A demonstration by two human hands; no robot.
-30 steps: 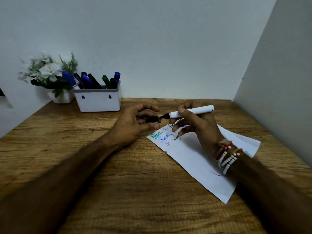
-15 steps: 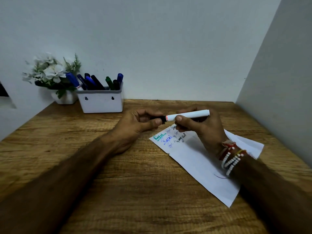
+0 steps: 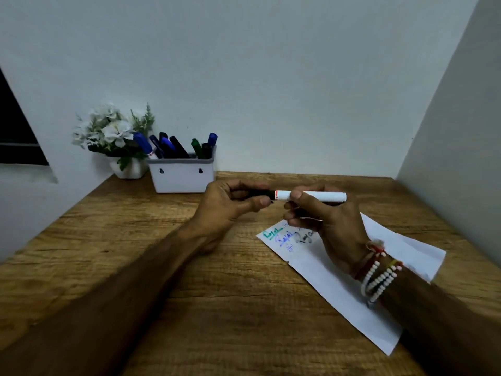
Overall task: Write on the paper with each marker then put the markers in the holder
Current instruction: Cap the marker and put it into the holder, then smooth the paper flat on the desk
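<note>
My right hand (image 3: 322, 221) holds a white marker (image 3: 317, 196) level above the table, its black cap (image 3: 260, 193) pointing left. My left hand (image 3: 230, 207) grips that cap, which sits pushed onto the marker's end. Below my right hand lies a white sheet of paper (image 3: 339, 278) with green, blue and black writing at its near-left corner. A white holder (image 3: 182, 173) stands at the back left with several blue, black and green markers in it.
A small white pot of white flowers (image 3: 113, 134) stands beside the holder in the back-left corner. Walls close the wooden table (image 3: 217, 294) at the back and on the right. A dark window opening is at the far left.
The cap in my left hand was apart from the marker tip; it is now pushed onto the marker. Both hands have risen a little off the paper.
</note>
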